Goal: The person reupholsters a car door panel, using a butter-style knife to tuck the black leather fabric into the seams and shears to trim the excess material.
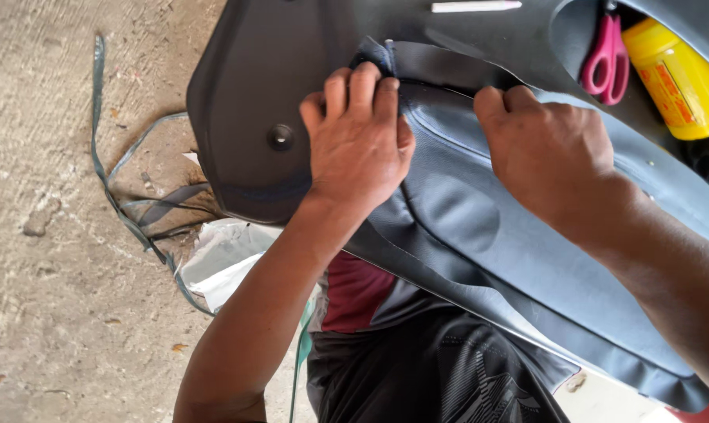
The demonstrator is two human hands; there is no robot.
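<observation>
Head view looks down on a blue-grey vinyl cover (479, 235) spread over a dark plastic panel (245, 94) that lies across the person's lap. Left hand (360, 141) presses on the cover's far edge, fingers curled and pinching a bunched fold of the material against the panel. Right hand (550, 153) sits just right of it, fingers bent over the same edge and gripping it. At the far right, a pocket in the panel (573, 31) holds pink-handled scissors (605, 59) and a yellow bottle (679, 74), lying side by side. A white stick (476, 6) rests on the panel's far edge. Left of the panel lies bare concrete floor (49, 235) with thin trimmed strips (127, 204) and a crumpled white sheet (225, 262) near the panel's rounded corner.
</observation>
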